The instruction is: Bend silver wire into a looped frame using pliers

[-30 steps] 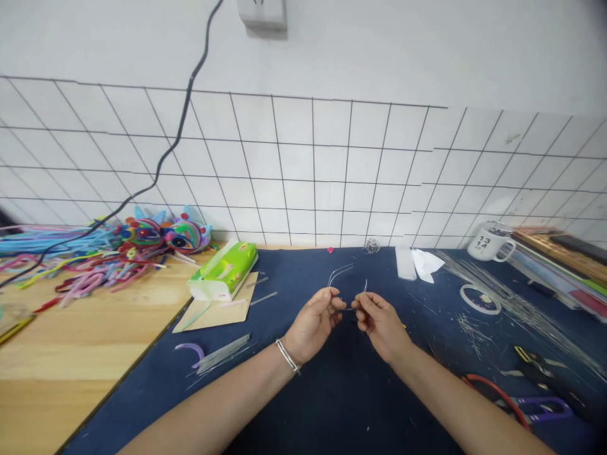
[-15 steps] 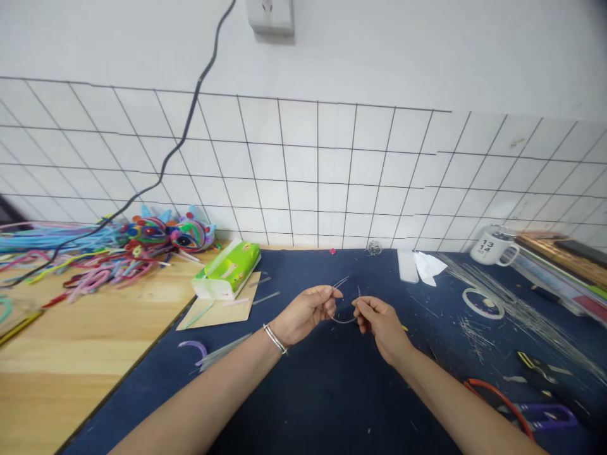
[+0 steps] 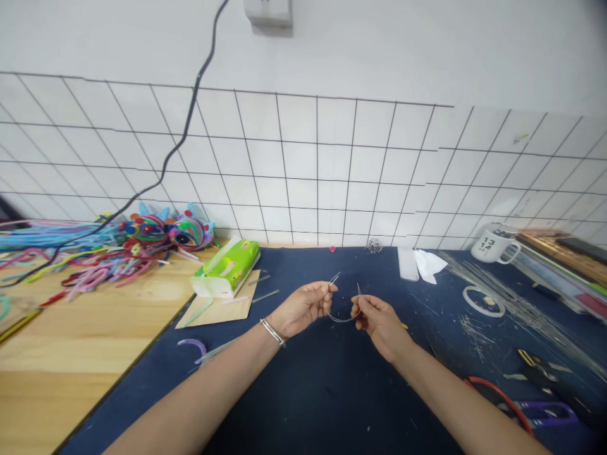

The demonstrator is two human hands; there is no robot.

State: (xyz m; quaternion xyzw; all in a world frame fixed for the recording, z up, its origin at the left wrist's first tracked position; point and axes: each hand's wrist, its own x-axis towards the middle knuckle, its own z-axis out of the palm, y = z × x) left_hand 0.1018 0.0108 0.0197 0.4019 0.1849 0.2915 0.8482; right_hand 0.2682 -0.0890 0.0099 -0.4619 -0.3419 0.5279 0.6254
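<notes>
A thin metal wire (image 3: pixel 340 321) hangs in a shallow downward curve between my two hands, above the dark blue mat (image 3: pixel 327 392). My left hand (image 3: pixel 310 304), with a silver bangle on its wrist, pinches one end, and short wire tips stick up past the thumb. Between the thumb and fingers of my right hand (image 3: pixel 374 315) the other end is pinched, with a thin tip pointing upward. The lower fingers of both hands are curled, and they hide part of the wire.
At left lie a green tissue pack (image 3: pixel 227 268) on a brown sheet and colourful pipe cleaners (image 3: pixel 104 272). To the right are long straight wires (image 3: pixel 521 303), a white ring (image 3: pixel 484 302), a white mug (image 3: pixel 493 245), black-handled pliers (image 3: pixel 545 373) and a purple-handled tool (image 3: pixel 545 412).
My left hand has shifted slightly left, and the wire tips above it have tilted. More of the curved wire shows between the hands. My right hand is nearly still.
</notes>
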